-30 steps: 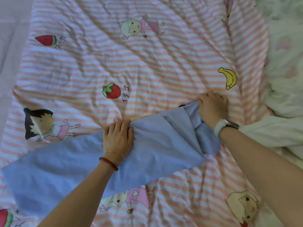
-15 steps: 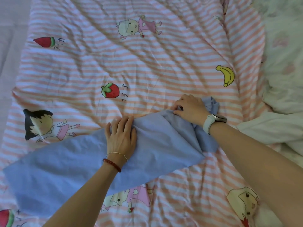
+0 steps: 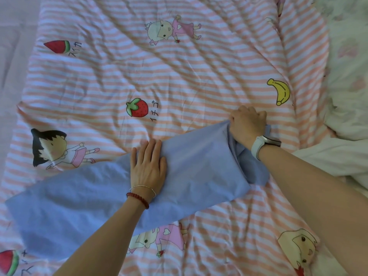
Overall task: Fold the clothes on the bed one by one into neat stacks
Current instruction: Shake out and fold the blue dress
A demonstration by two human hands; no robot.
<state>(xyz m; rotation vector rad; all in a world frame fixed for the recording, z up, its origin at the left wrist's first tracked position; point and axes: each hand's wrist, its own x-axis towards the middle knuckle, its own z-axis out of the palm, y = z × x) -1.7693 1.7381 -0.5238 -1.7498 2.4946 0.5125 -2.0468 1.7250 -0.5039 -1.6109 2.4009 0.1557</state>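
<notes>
A light blue garment (image 3: 83, 198) lies in a long folded band across the pink-striped bed cover (image 3: 179, 72), running from lower left to middle right. My left hand (image 3: 148, 166) lies flat on the band's middle, fingers straight, pressing it down. My right hand (image 3: 248, 124), with a watch on the wrist, grips the bunched right end of the garment with curled fingers.
White bedding and a pale garment (image 3: 328, 156) are heaped along the right side of the bed. A plain pale sheet (image 3: 12, 56) shows at the far left edge. The striped cover is wrinkled and spreads beyond the blue garment.
My right hand has pulled the garment's right end out to the right, stretching the fold smoother. My left hand has flattened on the cloth, staying near the middle.
</notes>
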